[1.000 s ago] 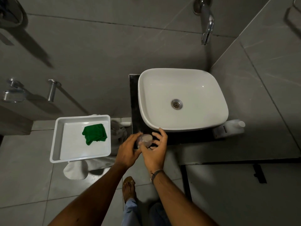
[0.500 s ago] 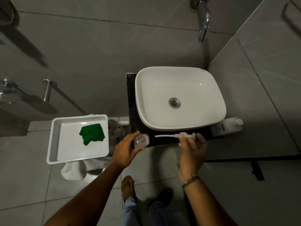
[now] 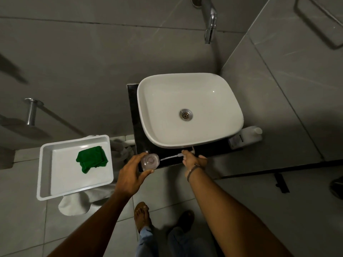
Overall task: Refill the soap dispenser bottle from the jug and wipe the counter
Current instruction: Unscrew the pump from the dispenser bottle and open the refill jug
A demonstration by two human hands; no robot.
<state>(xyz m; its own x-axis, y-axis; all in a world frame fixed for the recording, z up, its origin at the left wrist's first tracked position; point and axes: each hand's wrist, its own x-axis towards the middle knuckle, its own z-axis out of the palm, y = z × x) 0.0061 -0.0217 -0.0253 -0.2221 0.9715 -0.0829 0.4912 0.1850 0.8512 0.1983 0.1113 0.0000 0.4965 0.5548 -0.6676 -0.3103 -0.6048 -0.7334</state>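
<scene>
Left hand (image 3: 130,175) curled around the soap dispenser bottle (image 3: 150,161) at the counter's (image 3: 132,112) front-left corner. Right hand (image 3: 193,160) pinched the detached pump (image 3: 169,157), tube pointing bottleward. Jug (image 3: 246,137) sat beside the basin (image 3: 189,108).

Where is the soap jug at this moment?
In the head view, the white jug sits at the right end of the dark counter, beside the front-right corner of the basin, to the right of the right hand.

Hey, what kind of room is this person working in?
Most likely a bathroom or washroom: a white basin sits on a dark counter, a wall-mounted tap hangs above it, and grey tiles cover the walls and floor.
</scene>
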